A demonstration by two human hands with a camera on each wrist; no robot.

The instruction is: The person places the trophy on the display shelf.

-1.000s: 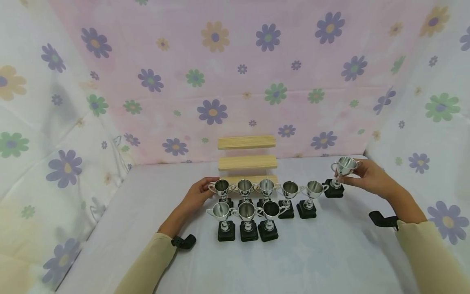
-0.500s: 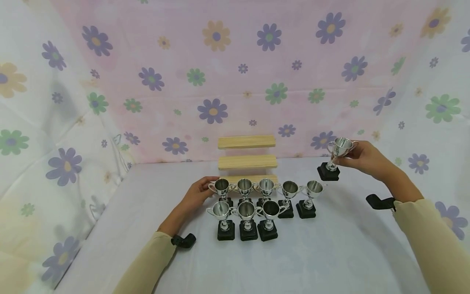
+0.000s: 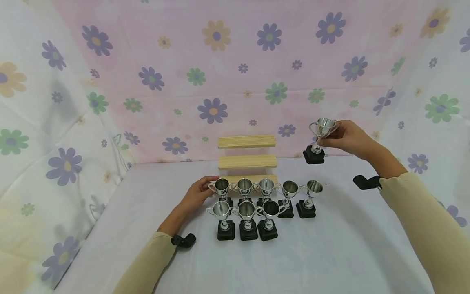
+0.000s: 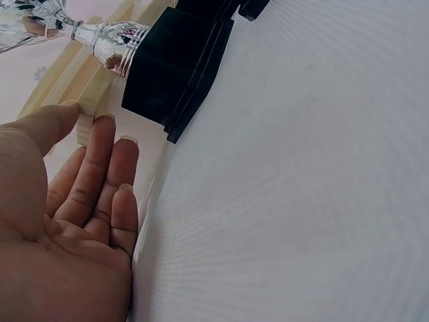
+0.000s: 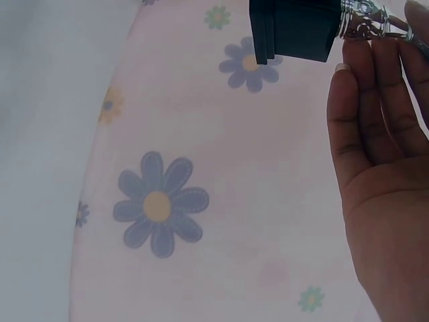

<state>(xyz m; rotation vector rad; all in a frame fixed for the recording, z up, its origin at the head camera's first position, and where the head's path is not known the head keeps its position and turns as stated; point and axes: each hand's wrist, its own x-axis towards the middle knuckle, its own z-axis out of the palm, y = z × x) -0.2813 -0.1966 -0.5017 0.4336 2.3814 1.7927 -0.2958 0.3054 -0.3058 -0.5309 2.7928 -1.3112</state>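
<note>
My right hand [image 3: 352, 139] pinches a small silver trophy cup [image 3: 324, 128] by its stem and holds it upright above the table, right of the wooden stand. Its black base [image 5: 298, 30] shows at the top of the right wrist view, fingers alongside the stem. At the left end of a three-step wooden stand [image 3: 247, 161], my left hand [image 3: 194, 196] grips the lowest step. Thumb and fingers meet around that wooden end [image 4: 96, 94] in the left wrist view, close to the black base [image 4: 174, 64] of a standing trophy.
Several two-handled trophies stand before the wooden stand in two rows. The front row includes a left one [image 3: 225, 229] and a right one [image 3: 268, 230]; the back row extends right to another trophy [image 3: 307, 209]. A flowered cloth [image 3: 161, 106] hangs behind the white-covered table [image 3: 315, 257].
My right hand has lifted the trophy off the table and carried it up and to the left. My left hand stays at the wooden stand; the standing trophies have not moved.
</note>
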